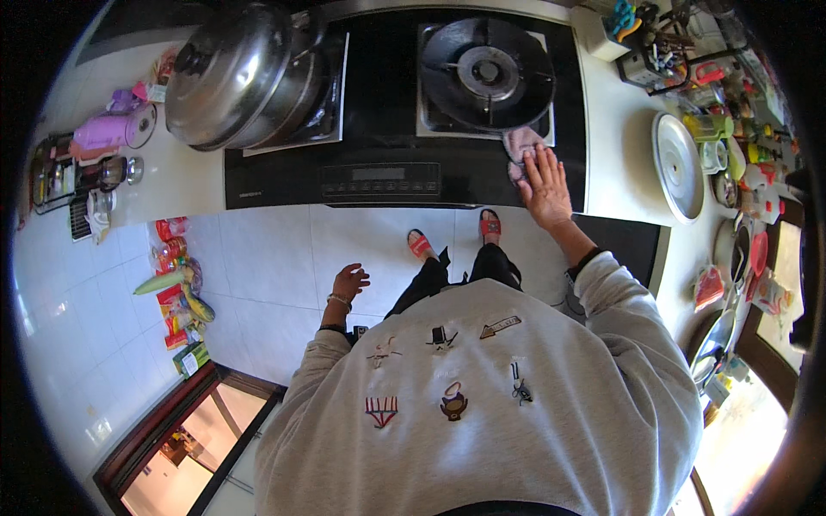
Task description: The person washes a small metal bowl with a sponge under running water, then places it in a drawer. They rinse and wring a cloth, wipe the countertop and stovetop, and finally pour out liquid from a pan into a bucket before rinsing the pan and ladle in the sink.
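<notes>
My right hand (547, 187) lies flat on the black glass cooktop (387, 148), at its right front. Its fingertips press on a crumpled pinkish-grey cloth (521, 149), which reaches up to the front rim of the right burner. That burner (488, 71) has a round dark metal wind guard around it. My left hand (352, 281) hangs over the tiled floor, away from the cooktop, with bent fingers and nothing seen in it. A touch control panel (381, 179) lies at the cooktop's front middle.
A large lidded metal pot (226, 77) covers the left burner. On the right counter stand a round metal lid (677, 168), a green cup (710, 127) and bottles. A purple thermos (106, 131) is at the left. Vegetables and packets (174, 284) lie along the left wall.
</notes>
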